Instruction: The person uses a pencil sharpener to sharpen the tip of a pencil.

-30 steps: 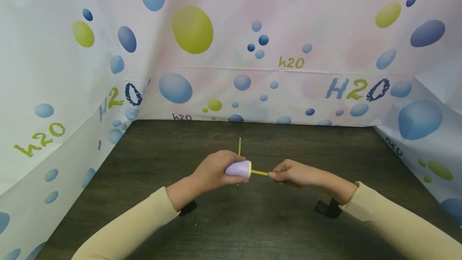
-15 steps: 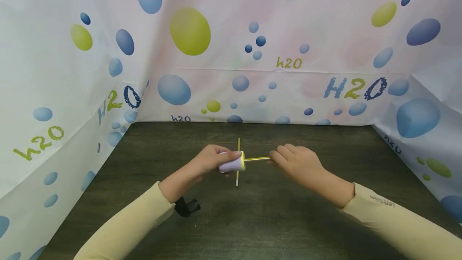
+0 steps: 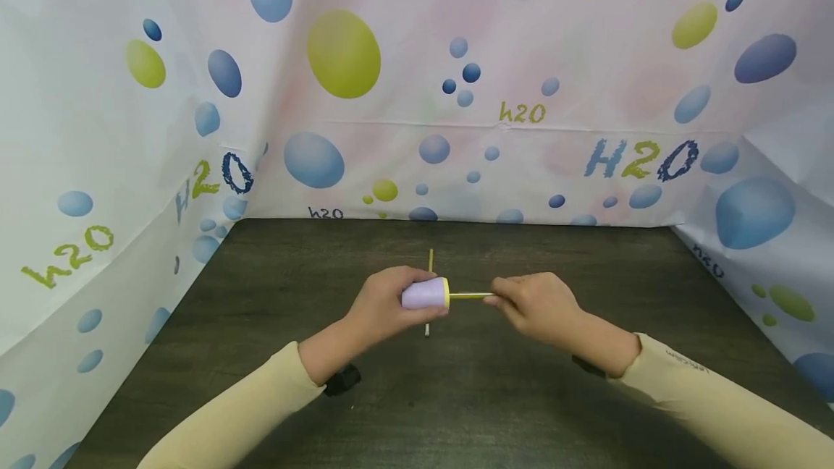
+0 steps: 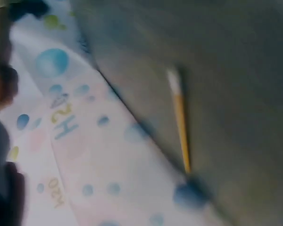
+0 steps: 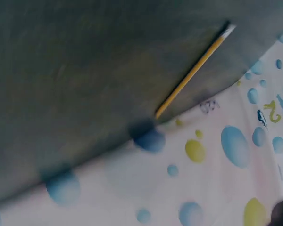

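Note:
My left hand (image 3: pixel 378 311) grips a lavender, cup-shaped pencil sharpener (image 3: pixel 423 294) with a yellow rim, tipped on its side above the table. Out of its rimmed end runs a thin yellow pencil (image 3: pixel 469 296); its inner end is hidden. The fingers and thumb of my right hand (image 3: pixel 542 310) pinch the outer part of that pencil. Behind the left hand a second yellow pencil (image 3: pixel 431 260) lies on the table, partly covered in the head view. Both wrist views show this pencil (image 4: pixel 181 127) whole, with a pale end.
The dark wooden table (image 3: pixel 456 411) ends at a white backdrop (image 3: pixel 417 107) printed with blue and yellow-green bubbles and "H2O" lettering. More of this sheet stands along the left and right sides. A black wrist mount (image 3: pixel 343 380) sits under the left wrist.
Both hands have twisted at the wrist, back and forth, while keeping hold of the sharpener and pencil. The sharpener sits slightly left of where it was a second ago. The pencil on the table stays put.

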`<state>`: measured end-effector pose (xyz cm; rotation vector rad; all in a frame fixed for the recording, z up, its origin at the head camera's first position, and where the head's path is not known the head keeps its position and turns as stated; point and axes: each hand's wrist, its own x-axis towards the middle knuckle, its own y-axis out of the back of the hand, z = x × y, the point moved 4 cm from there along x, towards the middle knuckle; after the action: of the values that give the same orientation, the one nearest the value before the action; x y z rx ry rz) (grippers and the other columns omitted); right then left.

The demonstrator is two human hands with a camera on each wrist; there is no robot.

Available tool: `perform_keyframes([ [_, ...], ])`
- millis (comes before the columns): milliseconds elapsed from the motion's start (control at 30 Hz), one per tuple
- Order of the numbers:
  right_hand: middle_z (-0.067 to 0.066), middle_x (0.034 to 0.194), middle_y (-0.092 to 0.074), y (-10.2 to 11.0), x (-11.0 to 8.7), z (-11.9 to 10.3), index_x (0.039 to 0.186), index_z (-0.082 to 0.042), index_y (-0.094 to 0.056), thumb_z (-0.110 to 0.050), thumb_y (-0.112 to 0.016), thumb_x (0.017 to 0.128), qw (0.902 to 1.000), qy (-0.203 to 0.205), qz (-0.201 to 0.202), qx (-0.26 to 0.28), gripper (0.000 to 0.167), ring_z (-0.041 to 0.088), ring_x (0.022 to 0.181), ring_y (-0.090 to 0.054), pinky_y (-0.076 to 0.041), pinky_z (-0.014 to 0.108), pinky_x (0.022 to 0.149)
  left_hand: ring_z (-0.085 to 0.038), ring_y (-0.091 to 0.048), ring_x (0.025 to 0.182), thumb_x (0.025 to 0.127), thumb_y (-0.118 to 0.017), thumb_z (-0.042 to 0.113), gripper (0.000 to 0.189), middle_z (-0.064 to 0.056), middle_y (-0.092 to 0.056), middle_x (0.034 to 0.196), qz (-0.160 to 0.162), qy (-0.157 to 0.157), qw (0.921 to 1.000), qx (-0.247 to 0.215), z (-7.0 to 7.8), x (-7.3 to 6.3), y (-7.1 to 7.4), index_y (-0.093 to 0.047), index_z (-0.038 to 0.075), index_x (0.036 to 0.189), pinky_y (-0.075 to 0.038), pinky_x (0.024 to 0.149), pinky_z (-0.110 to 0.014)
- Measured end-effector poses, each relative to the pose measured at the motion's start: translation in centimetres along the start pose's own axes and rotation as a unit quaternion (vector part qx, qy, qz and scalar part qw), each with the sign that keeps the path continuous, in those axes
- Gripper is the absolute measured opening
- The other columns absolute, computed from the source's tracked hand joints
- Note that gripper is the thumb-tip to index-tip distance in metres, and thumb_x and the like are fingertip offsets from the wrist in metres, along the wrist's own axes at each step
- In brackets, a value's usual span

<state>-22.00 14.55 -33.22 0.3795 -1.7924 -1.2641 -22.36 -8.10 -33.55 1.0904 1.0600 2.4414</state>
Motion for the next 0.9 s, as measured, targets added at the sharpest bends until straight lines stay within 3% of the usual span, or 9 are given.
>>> perform_keyframes([
  [67, -0.013, 0.056, -0.032, -0.5, 0.0, 0.5, 0.071, -0.013, -0.050, -0.038, -0.039, 0.111, 0.9823, -0.053, -0.100, 0.150, 0.049, -0.004, 0.051, -0.020, -0.020, 0.017, 0.049, -0.016, -0.069, 0.078, 0.067, -0.096, 0.029, 0.055, -0.008, -0.075, 0.096, 0.049, -0.143, 0.9847, 0.085, 0.6, -0.3, 0.2, -0.072, 0.001, 0.108, -0.058, 0.066, -0.023],
  [200, -0.012, 0.057, -0.030, -1.7, -0.5, 1.2, 0.075, 0.009, -0.045, -0.024, -0.047, 0.109, 0.8295, -0.187, -0.286, 0.442, 0.047, 0.002, 0.047, -0.019, -0.020, 0.022, 0.046, -0.015, -0.071, 0.082, 0.059, -0.101, 0.036, 0.066, -0.006, -0.073, 0.094, 0.107, -0.333, 0.9221, 0.166, 1.4, -0.8, 0.5, -0.070, 0.001, 0.106, -0.061, 0.073, -0.026],
  [267, -0.011, 0.056, -0.030, -1.8, -0.6, 1.4, 0.080, 0.017, -0.045, -0.022, -0.045, 0.109, 0.7833, -0.211, -0.323, 0.487, 0.048, 0.004, 0.046, -0.019, -0.020, 0.023, 0.045, -0.015, -0.071, 0.082, 0.060, -0.100, 0.037, 0.066, -0.006, -0.074, 0.094, 0.102, -0.352, 0.9145, 0.171, 1.7, -0.8, 0.6, -0.070, 0.001, 0.107, -0.061, 0.074, -0.026],
  [333, -0.010, 0.055, -0.033, -1.6, -0.4, 1.5, 0.085, 0.017, -0.054, -0.022, -0.046, 0.109, 0.8038, -0.202, -0.309, 0.466, 0.047, 0.003, 0.046, -0.021, -0.022, 0.023, 0.044, -0.016, -0.071, 0.084, 0.064, -0.098, 0.037, 0.062, -0.006, -0.075, 0.096, 0.075, -0.304, 0.9365, 0.159, 1.7, -0.6, 0.9, -0.071, 0.002, 0.108, -0.061, 0.074, -0.026],
  [433, -0.009, 0.059, -0.049, -0.4, 0.2, 1.1, 0.096, 0.003, -0.070, -0.032, -0.048, 0.110, 0.9294, -0.117, -0.199, 0.288, 0.043, 0.000, 0.048, -0.034, -0.031, 0.021, 0.046, -0.016, -0.069, 0.081, 0.076, -0.091, 0.033, 0.050, -0.008, -0.076, 0.100, -0.015, -0.079, 0.9954, 0.052, 0.7, 0.1, 1.1, -0.073, 0.003, 0.111, -0.058, 0.069, -0.024],
  [533, -0.005, 0.073, -0.063, 0.8, 0.6, 0.2, 0.103, -0.008, -0.072, -0.043, -0.042, 0.109, 0.9996, 0.007, -0.022, 0.017, 0.046, 0.004, 0.055, -0.048, -0.039, 0.022, 0.049, -0.018, -0.068, 0.080, 0.089, -0.079, 0.035, 0.041, -0.012, -0.076, 0.103, -0.086, 0.195, 0.9713, -0.105, -1.2, 0.5, 0.9, -0.074, 0.004, 0.116, -0.057, 0.068, -0.028],
  [767, -0.002, 0.069, -0.051, 0.7, 0.0, -0.9, 0.089, -0.009, -0.062, -0.031, -0.043, 0.112, 0.9172, 0.201, 0.246, -0.241, 0.037, 0.010, 0.052, -0.040, -0.029, 0.022, 0.041, -0.012, -0.065, 0.066, 0.101, -0.062, 0.037, 0.047, -0.009, -0.068, 0.086, -0.189, 0.409, 0.8148, -0.365, -2.3, 0.2, -0.2, -0.070, -0.007, 0.112, -0.057, 0.066, -0.026],
  [833, -0.002, 0.065, -0.049, 0.6, -0.1, -0.8, 0.084, -0.009, -0.061, -0.031, -0.042, 0.112, 0.9203, 0.194, 0.249, -0.232, 0.040, 0.009, 0.048, -0.038, -0.026, 0.022, 0.039, -0.013, -0.065, 0.065, 0.100, -0.064, 0.036, 0.046, -0.012, -0.069, 0.088, -0.180, 0.411, 0.8189, -0.358, -2.0, 0.3, -0.5, -0.070, -0.008, 0.112, -0.058, 0.067, -0.027],
  [900, -0.004, 0.061, -0.047, 0.5, 0.0, -0.7, 0.080, -0.011, -0.059, -0.035, -0.037, 0.112, 0.9408, 0.160, 0.218, -0.204, 0.046, 0.007, 0.046, -0.037, -0.022, 0.021, 0.038, -0.013, -0.065, 0.069, 0.097, -0.068, 0.035, 0.043, -0.014, -0.070, 0.092, -0.151, 0.390, 0.8550, -0.307, -1.9, 0.4, -0.6, -0.072, -0.005, 0.112, -0.059, 0.067, -0.029],
])
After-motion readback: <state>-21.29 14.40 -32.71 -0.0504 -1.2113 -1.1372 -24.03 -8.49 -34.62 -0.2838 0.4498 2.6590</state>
